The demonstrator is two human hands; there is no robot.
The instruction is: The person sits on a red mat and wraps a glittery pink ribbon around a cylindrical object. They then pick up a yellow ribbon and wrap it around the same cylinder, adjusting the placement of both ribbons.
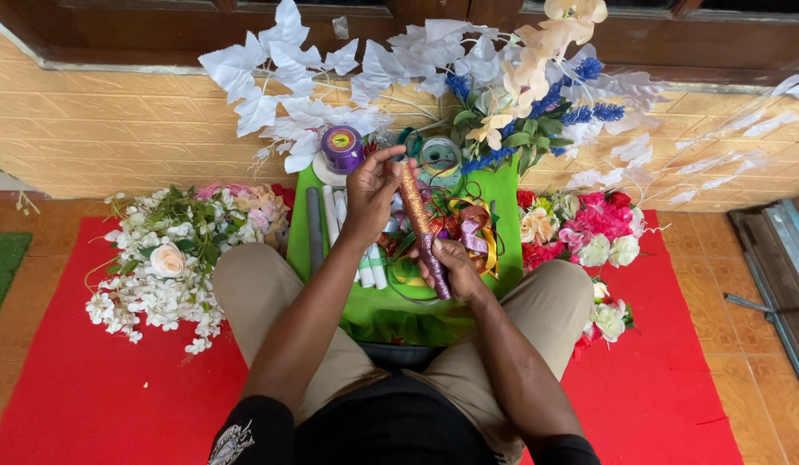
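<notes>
left hand pinches top of glittery stick; right hand grips its base at 5 o'clock, over green tray.

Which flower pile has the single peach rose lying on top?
The pile by the person's left knee: small white blossoms and green leaves with one peach rose. The pile by the right knee is mostly red, pink and cream blooms.

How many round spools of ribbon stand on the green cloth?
2: a purple ribbon spool above the left hand, and a green ribbon spool right of it. More may hide under the tangled ribbons.
</notes>
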